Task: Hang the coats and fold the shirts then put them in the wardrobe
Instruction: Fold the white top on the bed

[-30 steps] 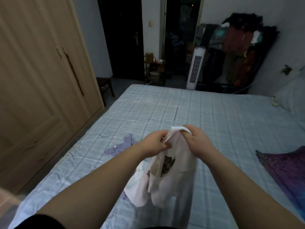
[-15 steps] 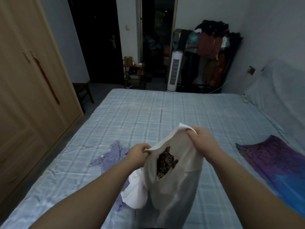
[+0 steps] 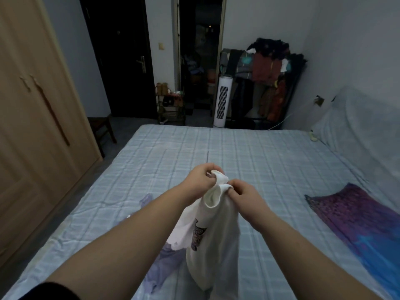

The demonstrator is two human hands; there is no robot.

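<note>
A white shirt (image 3: pixel 218 239) with a dark printed picture hangs in front of me over the bed (image 3: pixel 259 161). My left hand (image 3: pixel 200 177) pinches its top edge, and my right hand (image 3: pixel 245 197) grips the same edge just beside it. The cloth droops down from both hands, bunched and twisted. A pale purple garment (image 3: pixel 161 269) lies crumpled on the bed below my left arm, partly hidden by it. A purple and blue cloth (image 3: pixel 355 221) lies flat at the bed's right side. The wooden wardrobe (image 3: pixel 32 118) stands at the left with its doors closed.
A rack piled with dark and red clothes (image 3: pixel 268 68) stands against the far wall beside a white tower fan (image 3: pixel 223 102). A dark door (image 3: pixel 127 55) and an open doorway are behind the bed. A small wooden stool (image 3: pixel 101 128) sits by the wardrobe.
My hands have come closer together and shifted along the shirt's top edge. The shirt has turned, so the print now shows lower on its left side.
</note>
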